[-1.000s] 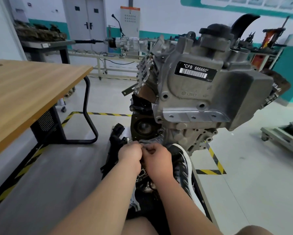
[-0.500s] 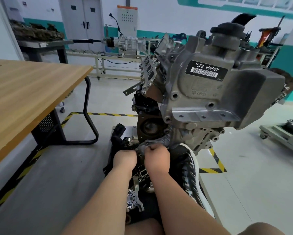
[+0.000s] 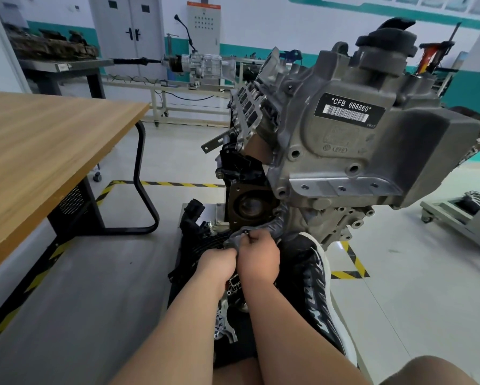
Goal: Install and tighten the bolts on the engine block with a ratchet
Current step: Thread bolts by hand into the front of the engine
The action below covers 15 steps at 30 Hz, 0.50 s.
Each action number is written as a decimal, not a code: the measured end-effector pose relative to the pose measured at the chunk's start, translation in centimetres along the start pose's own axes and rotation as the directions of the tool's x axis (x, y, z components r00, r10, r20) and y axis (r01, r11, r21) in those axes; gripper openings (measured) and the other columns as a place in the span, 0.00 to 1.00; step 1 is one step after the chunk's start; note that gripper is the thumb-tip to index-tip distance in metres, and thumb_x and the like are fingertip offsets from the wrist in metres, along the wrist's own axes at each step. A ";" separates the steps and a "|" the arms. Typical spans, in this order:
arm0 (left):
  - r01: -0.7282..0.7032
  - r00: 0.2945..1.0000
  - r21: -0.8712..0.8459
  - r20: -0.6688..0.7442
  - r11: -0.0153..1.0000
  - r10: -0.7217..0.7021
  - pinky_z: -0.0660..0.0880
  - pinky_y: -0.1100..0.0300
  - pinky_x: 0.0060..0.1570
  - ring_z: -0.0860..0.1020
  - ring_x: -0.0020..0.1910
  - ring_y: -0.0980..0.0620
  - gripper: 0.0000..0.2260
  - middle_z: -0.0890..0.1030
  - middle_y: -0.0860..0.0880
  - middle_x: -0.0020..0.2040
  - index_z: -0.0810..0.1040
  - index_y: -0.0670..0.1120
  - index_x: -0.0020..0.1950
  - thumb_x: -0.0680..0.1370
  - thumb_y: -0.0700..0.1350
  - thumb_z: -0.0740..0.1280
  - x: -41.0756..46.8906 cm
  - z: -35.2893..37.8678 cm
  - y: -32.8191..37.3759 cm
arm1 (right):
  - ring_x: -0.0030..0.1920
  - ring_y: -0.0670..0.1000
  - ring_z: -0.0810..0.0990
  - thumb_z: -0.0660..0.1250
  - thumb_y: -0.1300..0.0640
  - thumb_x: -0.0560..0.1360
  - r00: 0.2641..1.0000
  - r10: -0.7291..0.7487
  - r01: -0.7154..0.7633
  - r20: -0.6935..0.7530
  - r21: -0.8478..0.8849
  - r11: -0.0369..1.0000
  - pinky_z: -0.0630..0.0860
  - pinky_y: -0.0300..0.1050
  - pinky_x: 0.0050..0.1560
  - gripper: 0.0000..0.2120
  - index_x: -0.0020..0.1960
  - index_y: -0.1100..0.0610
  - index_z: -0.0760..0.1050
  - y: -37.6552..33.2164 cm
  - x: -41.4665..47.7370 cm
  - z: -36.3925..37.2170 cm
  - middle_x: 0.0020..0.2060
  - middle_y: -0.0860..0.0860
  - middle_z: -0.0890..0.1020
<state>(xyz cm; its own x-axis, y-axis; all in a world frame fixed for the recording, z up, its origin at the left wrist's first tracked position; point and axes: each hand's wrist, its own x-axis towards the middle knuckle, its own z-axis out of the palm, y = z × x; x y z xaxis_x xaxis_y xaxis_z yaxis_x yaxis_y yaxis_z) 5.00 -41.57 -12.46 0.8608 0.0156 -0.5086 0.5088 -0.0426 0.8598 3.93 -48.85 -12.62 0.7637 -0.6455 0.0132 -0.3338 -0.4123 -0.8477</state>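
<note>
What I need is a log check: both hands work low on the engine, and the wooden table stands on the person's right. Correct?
No. The head view shows the wooden table on the person's left. The left hand and right hand do work low on the engine.

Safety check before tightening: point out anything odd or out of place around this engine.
A black-and-white shoe is raised at the engine block's lower end, close beside the left hand and right hand. A loose metal part lies under the forearms.
</note>
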 end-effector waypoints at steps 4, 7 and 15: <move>0.009 1.000 0.011 0.012 1.000 -0.009 0.69 0.54 0.42 0.73 0.41 0.46 0.04 0.77 0.42 0.42 0.76 0.41 0.43 0.75 0.41 0.64 0.1 0.0 0.0 | 0.40 0.54 0.78 0.63 0.49 0.77 1.000 0.007 -0.007 0.004 -0.015 1.000 0.69 0.42 0.37 0.08 0.49 0.50 0.79 -0.1 0.4 0.1 0.41 0.51 0.82; 0.023 1.000 0.009 0.020 1.000 -0.023 0.70 0.54 0.43 0.75 0.42 0.46 0.06 0.79 0.41 0.45 0.77 0.41 0.46 0.75 0.42 0.64 0.1 0.0 0.0 | 0.37 0.54 0.78 0.64 0.49 0.76 1.000 0.023 -0.022 0.018 -0.024 0.999 0.64 0.40 0.30 0.10 0.39 0.52 0.77 -0.2 0.5 0.1 0.35 0.51 0.80; 0.028 0.999 0.010 0.032 1.000 -0.029 0.75 0.52 0.51 0.78 0.47 0.43 0.07 0.81 0.42 0.48 0.78 0.41 0.49 0.75 0.42 0.65 -0.5 -0.4 0.1 | 0.36 0.53 0.76 0.61 0.47 0.78 1.000 0.010 -0.009 0.003 -0.048 0.999 0.64 0.41 0.31 0.13 0.42 0.51 0.79 -0.3 0.2 -0.2 0.34 0.49 0.79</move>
<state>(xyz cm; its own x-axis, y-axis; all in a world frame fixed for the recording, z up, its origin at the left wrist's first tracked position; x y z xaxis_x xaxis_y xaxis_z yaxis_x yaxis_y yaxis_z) 4.63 -41.18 -12.05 0.8452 -0.0147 -0.5342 0.5329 -0.0519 0.8446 4.13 -48.99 -12.30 0.7620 -0.6476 0.0035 -0.3673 -0.4367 -0.8212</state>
